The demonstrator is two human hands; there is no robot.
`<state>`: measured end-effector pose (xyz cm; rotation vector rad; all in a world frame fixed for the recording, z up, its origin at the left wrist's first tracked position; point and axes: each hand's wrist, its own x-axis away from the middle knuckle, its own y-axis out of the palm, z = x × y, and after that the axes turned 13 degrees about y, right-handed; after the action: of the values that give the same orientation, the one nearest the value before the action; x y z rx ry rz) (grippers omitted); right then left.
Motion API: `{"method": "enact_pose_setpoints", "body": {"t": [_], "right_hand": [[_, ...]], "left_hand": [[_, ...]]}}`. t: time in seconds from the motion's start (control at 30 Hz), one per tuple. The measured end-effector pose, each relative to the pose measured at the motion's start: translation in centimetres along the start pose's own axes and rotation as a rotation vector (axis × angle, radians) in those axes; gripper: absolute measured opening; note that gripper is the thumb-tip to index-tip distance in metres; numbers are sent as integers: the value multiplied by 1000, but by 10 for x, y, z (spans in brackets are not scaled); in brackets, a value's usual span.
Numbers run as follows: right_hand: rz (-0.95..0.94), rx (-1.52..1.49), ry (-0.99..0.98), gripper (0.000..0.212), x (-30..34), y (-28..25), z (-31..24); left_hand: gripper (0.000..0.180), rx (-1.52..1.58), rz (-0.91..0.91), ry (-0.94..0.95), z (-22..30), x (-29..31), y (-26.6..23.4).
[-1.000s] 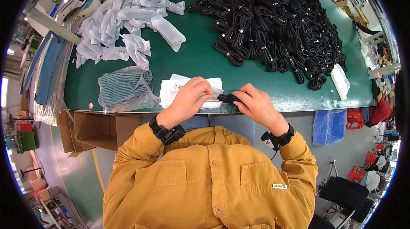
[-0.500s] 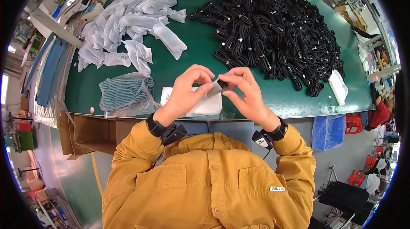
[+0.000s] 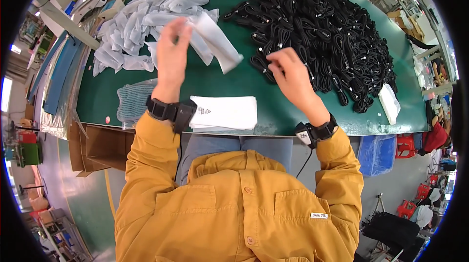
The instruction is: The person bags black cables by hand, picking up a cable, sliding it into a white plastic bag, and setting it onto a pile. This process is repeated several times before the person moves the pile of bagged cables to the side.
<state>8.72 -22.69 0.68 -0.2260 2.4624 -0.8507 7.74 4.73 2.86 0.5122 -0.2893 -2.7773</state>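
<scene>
My left hand (image 3: pixel 173 49) is raised beside the pile of frosted plastic sleeves (image 3: pixel 132 30). Motion smears its fingers; they lie close to the upper end of a filled frosted sleeve (image 3: pixel 218 44), and whether they still touch it is unclear. That sleeve slants across the pile's right side, its lower end over the green table. My right hand (image 3: pixel 292 74) hovers at the near left edge of a large heap of coiled black cables (image 3: pixel 312 32), thumb and fingers apart, nothing between them. A stack of flat white printed sleeves (image 3: pixel 224 110) lies at the table's front edge between my forearms.
A bagged teal ribbed textile (image 3: pixel 133 103) lies at the table's (image 3: pixel 112 78) front left, partly behind my left forearm. A white packet (image 3: pixel 389 103) rests by the right edge. Below stand a cardboard box (image 3: pixel 110 147) at left and a blue plastic-lined bin (image 3: pixel 376 154) at right.
Both hands were together over the white stack, holding a sleeve with a black end. My left hand has moved up and left to the sleeve pile; my right has gone up and right toward the cables.
</scene>
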Motion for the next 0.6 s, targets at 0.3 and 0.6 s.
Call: {"method": "enact_pose_setpoints", "body": {"t": [0.3, 0.6], "right_hand": [[-63, 605, 12, 30, 38, 17, 39], [-13, 597, -17, 23, 66, 11, 42]], "left_hand": [[21, -604, -772, 387, -36, 121, 13], [18, -758, -711, 475, -61, 135, 14]]}}
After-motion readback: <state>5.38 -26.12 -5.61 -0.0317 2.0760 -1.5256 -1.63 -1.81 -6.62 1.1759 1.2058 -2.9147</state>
